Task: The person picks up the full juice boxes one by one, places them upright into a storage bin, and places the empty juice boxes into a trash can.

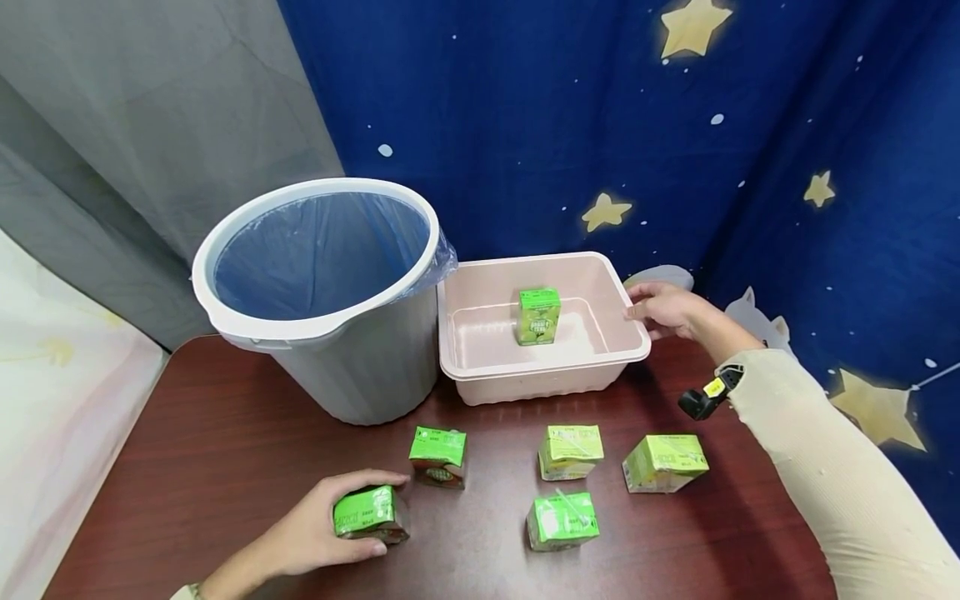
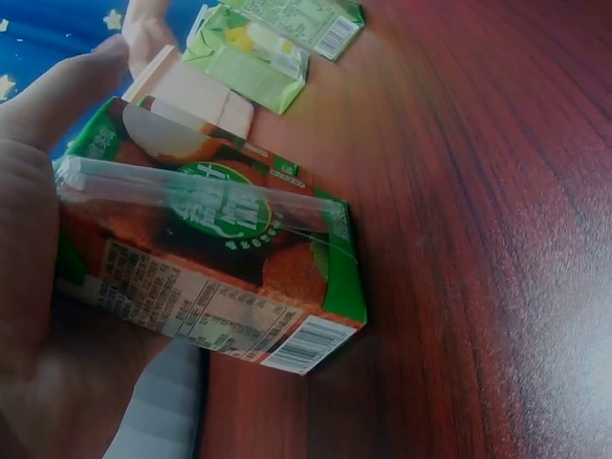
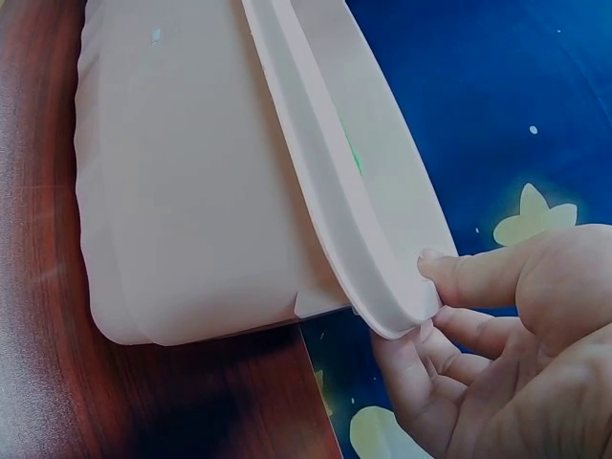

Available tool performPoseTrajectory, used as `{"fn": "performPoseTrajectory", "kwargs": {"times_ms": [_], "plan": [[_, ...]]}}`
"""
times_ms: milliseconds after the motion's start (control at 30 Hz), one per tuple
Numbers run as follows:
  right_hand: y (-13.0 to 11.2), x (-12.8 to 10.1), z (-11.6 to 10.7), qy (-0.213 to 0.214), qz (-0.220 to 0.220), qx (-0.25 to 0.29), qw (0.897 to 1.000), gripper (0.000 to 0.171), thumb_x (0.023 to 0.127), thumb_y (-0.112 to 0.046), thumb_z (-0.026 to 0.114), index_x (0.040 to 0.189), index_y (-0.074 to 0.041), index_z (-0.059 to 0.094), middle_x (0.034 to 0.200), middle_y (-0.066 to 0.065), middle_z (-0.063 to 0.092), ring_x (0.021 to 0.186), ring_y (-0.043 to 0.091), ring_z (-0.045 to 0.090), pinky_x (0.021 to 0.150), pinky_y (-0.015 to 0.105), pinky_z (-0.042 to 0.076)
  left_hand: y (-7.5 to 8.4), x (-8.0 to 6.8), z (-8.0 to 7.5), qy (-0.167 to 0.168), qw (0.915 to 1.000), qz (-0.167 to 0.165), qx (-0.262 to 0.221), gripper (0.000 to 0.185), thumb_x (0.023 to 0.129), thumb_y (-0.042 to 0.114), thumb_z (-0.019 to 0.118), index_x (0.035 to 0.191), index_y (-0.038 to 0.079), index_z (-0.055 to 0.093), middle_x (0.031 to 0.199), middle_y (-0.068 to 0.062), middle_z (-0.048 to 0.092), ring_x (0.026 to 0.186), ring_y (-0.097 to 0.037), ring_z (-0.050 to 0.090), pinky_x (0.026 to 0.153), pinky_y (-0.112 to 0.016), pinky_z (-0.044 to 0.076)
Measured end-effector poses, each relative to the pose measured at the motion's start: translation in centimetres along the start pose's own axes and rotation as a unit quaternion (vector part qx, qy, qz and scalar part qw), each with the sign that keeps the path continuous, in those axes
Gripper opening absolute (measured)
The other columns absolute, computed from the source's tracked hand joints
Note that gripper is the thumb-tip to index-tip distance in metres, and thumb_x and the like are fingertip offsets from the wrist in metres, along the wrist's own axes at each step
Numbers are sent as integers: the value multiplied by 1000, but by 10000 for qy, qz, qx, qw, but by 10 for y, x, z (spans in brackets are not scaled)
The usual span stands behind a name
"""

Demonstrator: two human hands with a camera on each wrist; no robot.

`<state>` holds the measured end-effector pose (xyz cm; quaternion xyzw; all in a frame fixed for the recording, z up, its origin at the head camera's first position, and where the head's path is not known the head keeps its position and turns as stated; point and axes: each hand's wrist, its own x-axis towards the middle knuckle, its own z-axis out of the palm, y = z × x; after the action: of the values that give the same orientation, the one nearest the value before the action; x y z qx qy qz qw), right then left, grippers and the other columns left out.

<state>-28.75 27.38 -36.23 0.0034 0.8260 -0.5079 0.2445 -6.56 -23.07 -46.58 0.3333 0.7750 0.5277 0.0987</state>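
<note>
Dark wood table (image 1: 225, 433), left hand (image 1: 315, 533) gripping carton (image 1: 366, 513), right hand (image 1: 663, 308) pinching tub rim (image 1: 628, 321).

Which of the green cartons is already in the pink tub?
The upright carton standing alone inside the pink tub; every other carton sits on the table.

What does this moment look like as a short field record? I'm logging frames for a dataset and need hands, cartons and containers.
left hand: left hand grips a green-and-orange drink carton lying on the table
right hand: right hand pinches the rim of the pink tub
in tub: one green carton, upright
loose on table: four cartons
bin: white bucket with blue liner, left of the tub
</note>
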Motion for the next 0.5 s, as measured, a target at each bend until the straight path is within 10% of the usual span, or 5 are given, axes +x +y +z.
{"fn": "performPoseTrajectory", "kwargs": {"times_ms": [500], "plan": [[0, -1, 0, -15, 6, 91, 10000, 50, 102, -2, 55, 145, 10, 32, 100, 4, 64, 81, 11, 64, 69, 30, 59, -7, -5, 3, 257, 9993, 110, 258, 62, 86, 6, 82, 142, 9, 57, 131, -13, 66, 98, -11, 64, 80, -23, 54]]}}
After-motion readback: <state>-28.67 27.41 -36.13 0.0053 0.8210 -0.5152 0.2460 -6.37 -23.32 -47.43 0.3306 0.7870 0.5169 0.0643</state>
